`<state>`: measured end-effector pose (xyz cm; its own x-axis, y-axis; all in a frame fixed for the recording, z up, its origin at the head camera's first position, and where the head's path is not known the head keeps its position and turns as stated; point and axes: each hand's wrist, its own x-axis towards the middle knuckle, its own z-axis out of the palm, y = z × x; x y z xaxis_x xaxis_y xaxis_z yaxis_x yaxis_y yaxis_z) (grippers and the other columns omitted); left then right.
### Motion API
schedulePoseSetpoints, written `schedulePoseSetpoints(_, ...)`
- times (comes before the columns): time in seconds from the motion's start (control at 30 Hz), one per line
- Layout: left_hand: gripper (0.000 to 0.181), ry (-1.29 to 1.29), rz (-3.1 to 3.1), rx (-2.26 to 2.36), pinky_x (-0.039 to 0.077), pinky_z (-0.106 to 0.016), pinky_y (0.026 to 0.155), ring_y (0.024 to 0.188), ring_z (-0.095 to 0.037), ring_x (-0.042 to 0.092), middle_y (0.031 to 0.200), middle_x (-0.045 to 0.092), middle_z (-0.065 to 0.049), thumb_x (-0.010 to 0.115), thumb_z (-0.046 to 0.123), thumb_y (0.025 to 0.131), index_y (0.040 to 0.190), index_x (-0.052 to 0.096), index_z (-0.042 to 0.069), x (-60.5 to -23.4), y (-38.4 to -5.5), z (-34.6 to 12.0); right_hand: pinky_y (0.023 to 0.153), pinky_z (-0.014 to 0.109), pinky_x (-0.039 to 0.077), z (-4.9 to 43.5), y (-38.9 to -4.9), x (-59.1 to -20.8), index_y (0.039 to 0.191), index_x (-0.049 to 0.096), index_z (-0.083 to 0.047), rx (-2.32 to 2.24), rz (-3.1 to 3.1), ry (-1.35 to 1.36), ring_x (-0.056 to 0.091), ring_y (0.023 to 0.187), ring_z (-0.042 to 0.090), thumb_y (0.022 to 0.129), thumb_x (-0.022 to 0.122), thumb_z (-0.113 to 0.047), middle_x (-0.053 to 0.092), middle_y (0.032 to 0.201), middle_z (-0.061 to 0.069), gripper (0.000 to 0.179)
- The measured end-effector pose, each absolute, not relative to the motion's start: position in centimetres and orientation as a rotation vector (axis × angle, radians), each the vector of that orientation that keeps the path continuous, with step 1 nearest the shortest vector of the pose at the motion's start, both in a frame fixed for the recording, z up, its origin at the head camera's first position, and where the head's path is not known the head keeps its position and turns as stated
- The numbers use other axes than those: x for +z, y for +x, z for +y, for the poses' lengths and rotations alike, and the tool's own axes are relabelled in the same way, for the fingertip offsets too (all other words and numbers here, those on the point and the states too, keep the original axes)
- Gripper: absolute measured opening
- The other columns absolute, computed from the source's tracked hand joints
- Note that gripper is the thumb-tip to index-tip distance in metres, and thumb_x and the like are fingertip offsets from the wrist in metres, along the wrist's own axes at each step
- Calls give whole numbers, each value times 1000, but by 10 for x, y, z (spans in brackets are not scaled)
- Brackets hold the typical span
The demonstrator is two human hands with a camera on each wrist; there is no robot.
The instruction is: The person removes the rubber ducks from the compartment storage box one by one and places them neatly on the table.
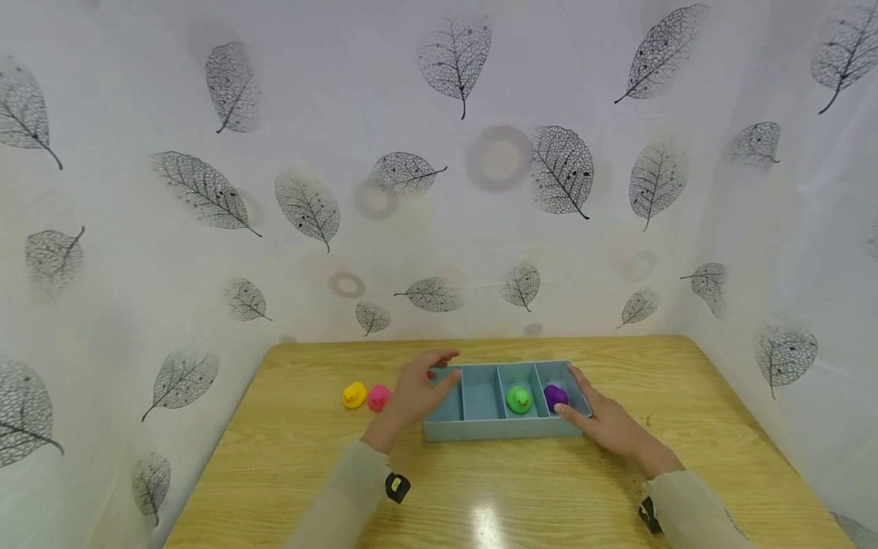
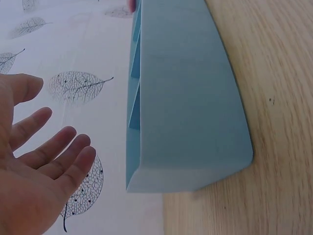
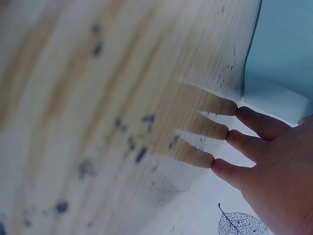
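A pale blue divided tray (image 1: 439,431) sits on the table; its left two compartments show no duck. The third from the left holds a green rubber duck (image 1: 519,399), the rightmost a purple one (image 1: 554,396). My left hand (image 1: 418,389) hovers at the tray's left end, fingers spread and thumb apart, holding nothing; in the left wrist view its palm faces the tray's end. At the right end, my right hand (image 1: 607,423) rests along the rim, its thumb over the front corner by the purple duck. Its other fingers (image 3: 261,125) extend straight down beside the end wall, tips at the tabletop.
Left of the tray, a yellow rubber duck (image 1: 354,396) and a pink rubber duck (image 1: 378,397) stand side by side on the wooden table (image 1: 288,457). Dark specks mark the tabletop near my right hand. A white leaf-patterned curtain (image 1: 494,229) surrounds the table's back and sides.
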<state>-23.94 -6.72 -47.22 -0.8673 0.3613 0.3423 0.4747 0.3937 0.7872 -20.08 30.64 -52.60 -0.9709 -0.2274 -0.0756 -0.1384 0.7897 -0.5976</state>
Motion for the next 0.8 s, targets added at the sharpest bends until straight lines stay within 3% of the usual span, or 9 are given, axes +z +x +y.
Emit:
schedulePoseSetpoints(0.43,40,-922,-2529,-1522,61,-55,92,114,-41,68,137,68,-23,68,16,103,138,64,-1,-474,-237,-41,112,79,36,306,-201,-526,171,-2,-23,-930,2848,-304,39,142,65,107,51,-57,28,164,39,90)
schedulePoseSetpoints(0.8,44,-930,-2602,-1555,60,-55,96,122,-43,66,141,66,-20,66,20,103,142,61,-1,-478,-235,-20,112,78,37,307,-202,-528,171,-1,-21,-928,2869,-312,41,141,65,107,51,-56,29,163,39,90)
